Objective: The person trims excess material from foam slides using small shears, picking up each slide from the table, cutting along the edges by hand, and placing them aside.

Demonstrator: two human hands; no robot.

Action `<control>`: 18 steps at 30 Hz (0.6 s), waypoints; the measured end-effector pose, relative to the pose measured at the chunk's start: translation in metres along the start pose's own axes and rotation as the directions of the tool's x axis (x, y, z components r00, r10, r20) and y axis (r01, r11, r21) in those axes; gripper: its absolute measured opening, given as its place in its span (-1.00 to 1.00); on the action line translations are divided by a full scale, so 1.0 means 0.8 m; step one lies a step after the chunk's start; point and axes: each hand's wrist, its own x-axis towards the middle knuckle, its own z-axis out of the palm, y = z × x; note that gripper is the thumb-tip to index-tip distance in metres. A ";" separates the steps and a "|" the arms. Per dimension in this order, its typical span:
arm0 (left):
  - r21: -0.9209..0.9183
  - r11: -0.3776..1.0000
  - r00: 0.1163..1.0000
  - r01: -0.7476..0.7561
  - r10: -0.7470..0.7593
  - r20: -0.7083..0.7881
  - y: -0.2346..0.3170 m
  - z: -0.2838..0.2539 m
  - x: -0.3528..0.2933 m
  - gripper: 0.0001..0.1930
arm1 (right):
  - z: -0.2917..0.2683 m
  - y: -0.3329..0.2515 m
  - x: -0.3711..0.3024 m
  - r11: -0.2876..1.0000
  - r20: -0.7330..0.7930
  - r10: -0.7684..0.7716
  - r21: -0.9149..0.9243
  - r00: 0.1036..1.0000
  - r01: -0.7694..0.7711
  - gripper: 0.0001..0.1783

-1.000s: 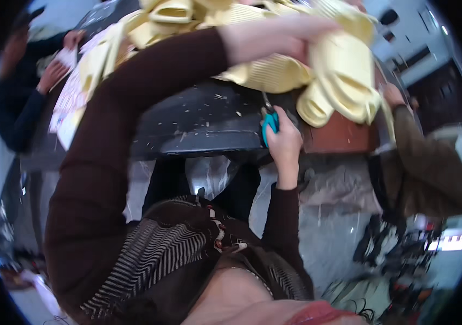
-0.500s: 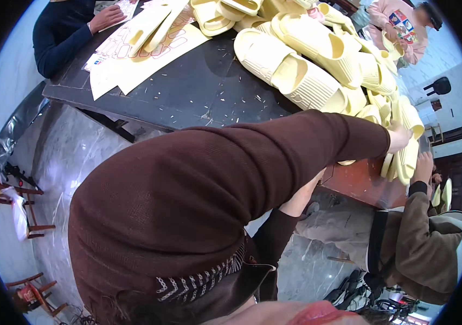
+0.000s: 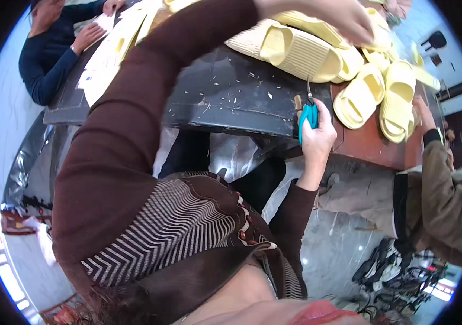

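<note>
My left hand (image 3: 347,20) reaches far across the table, over a heap of pale yellow slide slippers (image 3: 301,51). Its fingers point down toward the slippers and are smeared by motion, so whether they touch one is unclear. In my right hand (image 3: 319,132), at the table's near edge, is a pair of snips (image 3: 308,116) with teal handles. Their thin, pointed blades aim upward, just short of the nearest slipper in the heap. Right of the snips, one yellow slipper (image 3: 358,100) lies with its opening up, and another (image 3: 398,97) lies beside it.
Small trimmings dot the dark table (image 3: 231,103). A brown tabletop (image 3: 369,143) adjoins it on the right, where a co-worker's hand (image 3: 425,114) rests near the slippers. At the far left another person (image 3: 52,70) handles pale sheets. Chairs stand on the floor at left.
My left hand has left the slippers at the far right and swung up and left over the heap. My right hand and its snips, hidden behind my left arm before, now show.
</note>
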 end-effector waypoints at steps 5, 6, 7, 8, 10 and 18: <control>0.072 0.993 0.992 0.098 -0.104 0.073 -0.024 -0.045 -0.158 -0.71 | -0.009 0.021 -0.004 0.994 0.003 0.019 0.109 1.000 -0.019 -0.57; 0.165 0.980 0.974 0.114 -0.143 0.176 -0.055 -0.051 -0.175 -0.69 | -0.006 0.020 -0.003 0.994 -0.004 0.025 0.104 1.000 -0.024 -0.57; 0.257 0.959 0.944 0.118 -0.189 0.271 -0.086 -0.055 -0.189 -0.64 | -0.003 0.018 -0.002 0.987 0.015 0.029 0.158 0.999 -0.031 -0.57; 0.246 0.965 0.945 0.090 -0.161 0.285 -0.097 -0.046 -0.198 -0.64 | -0.005 0.020 -0.001 0.979 0.020 0.041 0.201 0.999 -0.044 -0.56; 0.354 0.931 0.988 0.083 -0.124 0.095 -0.099 -0.017 -0.205 -0.46 | -0.015 0.029 -0.007 0.972 -0.010 0.074 0.226 0.997 -0.070 -0.55; 0.386 0.899 0.972 0.206 -0.235 0.029 -0.089 -0.006 -0.187 -0.26 | -0.012 0.016 -0.006 0.987 -0.034 0.047 0.158 0.998 -0.041 -0.54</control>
